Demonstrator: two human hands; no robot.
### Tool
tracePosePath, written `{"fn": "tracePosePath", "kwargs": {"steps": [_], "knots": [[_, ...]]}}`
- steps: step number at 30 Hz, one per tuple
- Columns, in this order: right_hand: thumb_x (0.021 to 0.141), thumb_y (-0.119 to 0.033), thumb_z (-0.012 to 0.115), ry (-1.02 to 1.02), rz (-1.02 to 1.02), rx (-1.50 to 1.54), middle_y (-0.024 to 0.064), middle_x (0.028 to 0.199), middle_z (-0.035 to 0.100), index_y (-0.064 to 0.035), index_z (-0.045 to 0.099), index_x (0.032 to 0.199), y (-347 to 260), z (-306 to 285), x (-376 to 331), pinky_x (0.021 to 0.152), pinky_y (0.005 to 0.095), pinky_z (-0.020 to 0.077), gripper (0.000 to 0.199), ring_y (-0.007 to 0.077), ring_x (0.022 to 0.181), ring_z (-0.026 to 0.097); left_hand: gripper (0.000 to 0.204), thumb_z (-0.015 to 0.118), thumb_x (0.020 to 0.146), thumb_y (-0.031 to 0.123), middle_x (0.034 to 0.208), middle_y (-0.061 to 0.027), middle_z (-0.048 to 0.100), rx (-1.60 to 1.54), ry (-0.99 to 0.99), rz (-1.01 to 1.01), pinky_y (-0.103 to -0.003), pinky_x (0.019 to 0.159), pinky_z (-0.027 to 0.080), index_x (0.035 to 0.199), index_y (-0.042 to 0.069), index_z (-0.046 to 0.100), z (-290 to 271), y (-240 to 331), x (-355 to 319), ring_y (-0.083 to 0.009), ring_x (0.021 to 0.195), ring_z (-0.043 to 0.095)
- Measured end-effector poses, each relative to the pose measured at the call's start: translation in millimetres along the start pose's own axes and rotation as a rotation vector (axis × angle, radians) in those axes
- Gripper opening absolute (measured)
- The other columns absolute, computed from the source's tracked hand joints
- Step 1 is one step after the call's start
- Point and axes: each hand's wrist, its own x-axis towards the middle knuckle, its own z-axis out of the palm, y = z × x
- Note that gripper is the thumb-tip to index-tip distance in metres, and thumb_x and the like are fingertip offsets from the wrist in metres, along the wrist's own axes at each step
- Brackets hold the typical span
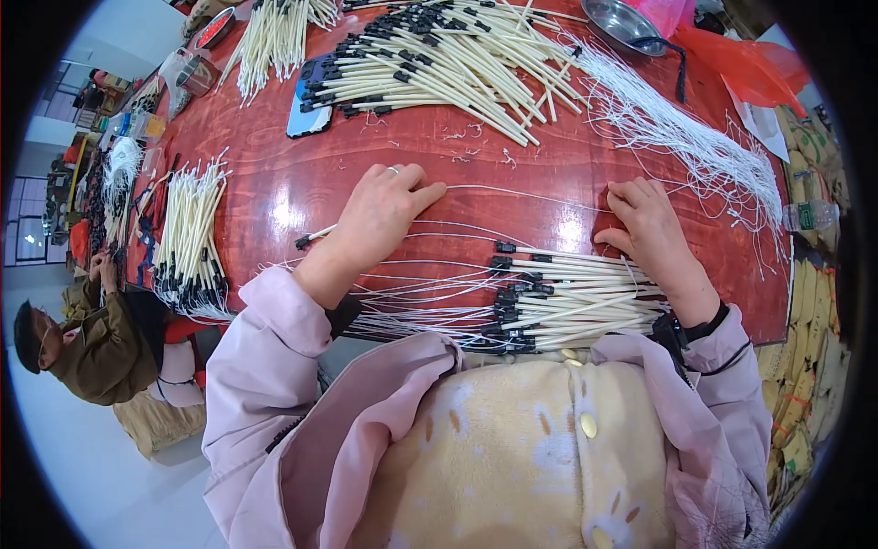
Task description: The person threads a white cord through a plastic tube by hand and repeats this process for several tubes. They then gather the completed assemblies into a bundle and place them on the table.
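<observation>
While thumb and forefinger of the left hand (389,206), at eleven o'clock from mid-view, pinch a white cord (526,193), the right hand (645,220) curls loosely towards two; I cannot tell whether it grips. Black-tipped sticks (576,305) lie at four, a larger pile (439,73) at twelve.

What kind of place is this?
It looks like a small workshop: cream sticks with black ends lie in piles beside a big bundle of white strings on a red table, and another person is at the left.
</observation>
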Motion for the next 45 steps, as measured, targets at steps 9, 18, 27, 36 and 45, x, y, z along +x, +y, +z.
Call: {"fn": "tracePosePath", "kwargs": {"steps": [9,18,27,36,45], "knots": [[0.073,-0.034,0.083,-0.055,0.033,-0.079,0.0207,0.135,0.056,0.0115,0.061,0.123,-13,3,-5,0.106,0.0452,0.0411,0.071,0.0366,0.120,0.052,0.011,0.061,0.089,0.009,0.097,-0.0112,0.062,-0.015,-0.003,-0.322,-0.043,0.085,0.046,0.101,0.007,0.061,4,15,-19,-0.0331,0.096,0.061],[0.085,-0.074,0.052,-0.137,-0.017,-0.123,0.0240,0.157,0.036,0.0136,0.040,0.146,-6,5,-27,0.119,0.0487,0.0294,0.107,0.0415,0.138,0.038,0.010,0.061,0.086,0.009,0.095,-0.0070,0.064,0.321,-0.089,-0.079,-0.040,0.080,0.046,0.096,0.011,0.058,7,34,25,-0.0244,0.096,0.065],[0.088,-0.082,0.036,-0.059,-0.004,0.118,0.0187,0.161,0.036,0.0026,0.042,0.152,22,-3,-55,0.118,0.0511,0.0285,0.106,0.0433,0.139,0.037,0.009,0.060,0.086,0.010,0.094,-0.0061,0.064,0.319,-0.075,-0.044,-0.040,0.080,0.046,0.095,0.011,0.060,14,29,32,-0.0242,0.094,0.066],[0.092,-0.079,0.036,-0.145,-0.017,0.026,0.0180,0.158,0.040,0.0023,0.044,0.150,21,0,-52,0.116,0.0517,0.0310,0.100,0.0427,0.137,0.039,0.008,0.061,0.087,0.012,0.093,-0.0047,0.065,0.346,-0.098,0.028,-0.041,0.080,0.045,0.095,0.012,0.061,20,38,49,-0.0229,0.096,0.066],[0.092,-0.072,0.045,-0.048,-0.137,0.137,0.0201,0.153,0.045,0.0070,0.049,0.143,-9,18,-9,0.115,0.0510,0.0324,0.093,0.0419,0.136,0.041,0.022,0.060,0.092,0.021,0.108,-0.0074,0.069,0.182,-0.099,0.077,-0.047,0.087,0.046,0.109,0.010,0.069,63,114,127,-0.0230,0.103,0.065]]}}
